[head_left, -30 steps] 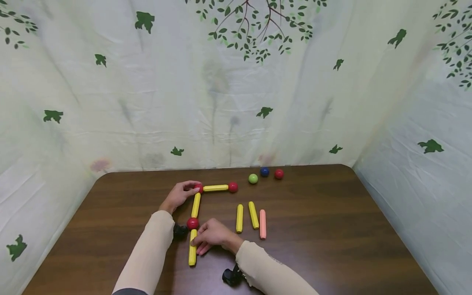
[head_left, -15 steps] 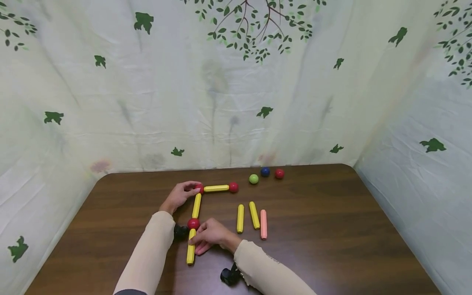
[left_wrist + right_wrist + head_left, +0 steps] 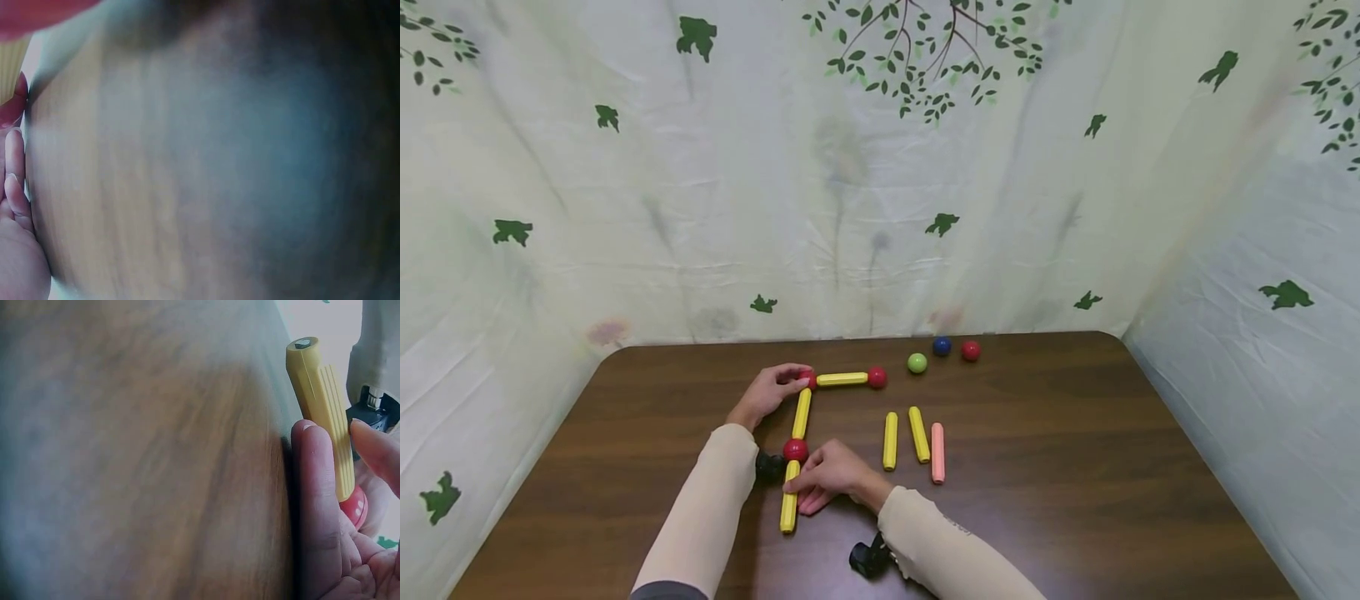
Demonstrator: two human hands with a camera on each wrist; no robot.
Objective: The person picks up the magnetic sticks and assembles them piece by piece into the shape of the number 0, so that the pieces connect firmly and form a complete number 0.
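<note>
My left hand (image 3: 767,393) holds a red ball (image 3: 810,380) at the corner of a joined shape on the table. From that ball one yellow stick (image 3: 842,379) runs right to another red ball (image 3: 877,377). A second yellow stick (image 3: 802,414) comes down toward me to a middle red ball (image 3: 796,450). Below it, my right hand (image 3: 835,475) pinches a yellow stick (image 3: 788,517), whose upper end meets the middle ball. In the right wrist view this yellow stick (image 3: 319,400) shows ridged sides and a shiny inset in its free end.
Right of my hands lie two loose yellow sticks (image 3: 890,442) and a pink stick (image 3: 937,454). Near the table's back edge sit a green ball (image 3: 917,362), a blue ball (image 3: 942,346) and a red ball (image 3: 971,351). A patterned cloth (image 3: 737,192) hangs behind the table.
The free end of the lower yellow stick has swung slightly left with my right fingers. My left hand keeps its place on the corner ball. The head view has shifted a little.
</note>
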